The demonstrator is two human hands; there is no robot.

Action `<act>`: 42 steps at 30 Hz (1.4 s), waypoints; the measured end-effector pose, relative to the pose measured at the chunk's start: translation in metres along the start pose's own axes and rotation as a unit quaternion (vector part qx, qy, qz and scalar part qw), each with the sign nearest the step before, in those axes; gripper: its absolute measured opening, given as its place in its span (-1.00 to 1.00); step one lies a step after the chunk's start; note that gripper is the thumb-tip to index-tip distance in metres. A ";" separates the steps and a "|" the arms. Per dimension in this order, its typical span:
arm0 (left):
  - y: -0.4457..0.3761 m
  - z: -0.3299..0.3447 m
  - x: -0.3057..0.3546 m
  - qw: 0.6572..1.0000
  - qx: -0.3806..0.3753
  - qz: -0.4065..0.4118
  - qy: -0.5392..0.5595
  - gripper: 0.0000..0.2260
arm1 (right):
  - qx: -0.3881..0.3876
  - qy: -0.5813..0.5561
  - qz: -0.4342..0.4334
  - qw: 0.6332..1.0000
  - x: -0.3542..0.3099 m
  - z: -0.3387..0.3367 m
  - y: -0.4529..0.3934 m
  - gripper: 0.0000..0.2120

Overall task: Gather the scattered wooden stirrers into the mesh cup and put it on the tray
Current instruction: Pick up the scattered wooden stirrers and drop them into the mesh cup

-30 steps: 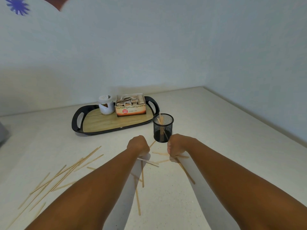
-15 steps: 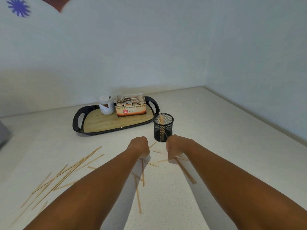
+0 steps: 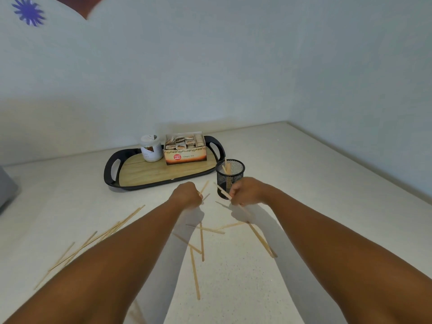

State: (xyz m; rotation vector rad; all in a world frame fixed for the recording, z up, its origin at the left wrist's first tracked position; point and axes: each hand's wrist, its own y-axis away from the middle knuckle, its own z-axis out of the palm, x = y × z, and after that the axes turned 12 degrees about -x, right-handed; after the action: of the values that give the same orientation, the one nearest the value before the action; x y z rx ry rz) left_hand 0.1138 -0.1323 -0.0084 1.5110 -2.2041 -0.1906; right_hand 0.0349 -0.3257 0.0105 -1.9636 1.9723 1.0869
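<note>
A black mesh cup [image 3: 230, 176] stands on the counter just right of the tray [image 3: 149, 175], with a few wooden stirrers upright inside it. My left hand [image 3: 187, 195] is raised off the counter and grips a stirrer [image 3: 204, 187] that points up and right. Close in front of the cup, my right hand [image 3: 245, 191] pinches another stirrer [image 3: 223, 190] that slants up to the left. Several loose stirrers [image 3: 202, 239] lie on the counter between my forearms, and a larger scatter [image 3: 102, 237] lies at the left.
On the wood-look tray with black handles stand a white jar [image 3: 151, 148] and an open box of tea bags [image 3: 185, 149]. Walls meet in a corner at the back right. A grey object [image 3: 5, 190] shows at the left edge.
Both hands have lifted off the counter, each bringing up a stirrer. The right hand has come closer to the mesh cup.
</note>
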 end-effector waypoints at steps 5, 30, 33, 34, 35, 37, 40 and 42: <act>-0.001 -0.030 -0.001 0.995 0.025 0.034 0.096 -0.81 | 0.048 -0.142 -0.063 0.987 -0.012 -0.018 0.011 -0.93; -0.026 -0.071 0.074 0.926 0.176 0.188 0.277 -0.85 | 0.328 -0.208 -0.034 0.921 -0.025 -0.049 -0.021 -0.90; -0.029 -0.064 0.071 0.938 0.151 0.166 0.263 -0.77 | 0.298 -0.149 -0.019 0.943 -0.024 -0.048 -0.020 -0.86; -0.030 -0.063 0.069 0.940 0.150 0.157 0.263 -0.74 | 0.294 -0.142 -0.016 0.945 -0.023 -0.047 -0.019 -0.84; -0.030 -0.062 0.068 0.940 0.151 0.149 0.266 -0.73 | 0.293 -0.141 -0.014 0.946 -0.023 -0.047 -0.018 -0.81; -0.031 -0.061 0.062 0.939 0.159 0.138 0.273 -0.74 | 0.296 -0.138 -0.015 0.945 -0.022 -0.046 -0.017 -0.77; -0.027 -0.058 0.053 0.935 0.163 0.133 0.285 -0.80 | 0.296 -0.137 -0.028 0.945 -0.023 -0.045 -0.015 -0.79; -0.024 -0.054 0.047 0.934 0.156 0.128 0.294 -0.87 | 0.288 -0.137 -0.043 0.947 -0.025 -0.044 -0.011 -0.82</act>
State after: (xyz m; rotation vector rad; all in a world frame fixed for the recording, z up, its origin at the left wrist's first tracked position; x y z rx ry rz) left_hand 0.1440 -0.1763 0.0444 1.1953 -1.9522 0.6417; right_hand 0.0649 -0.3298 0.0521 -1.4828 1.7699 0.6175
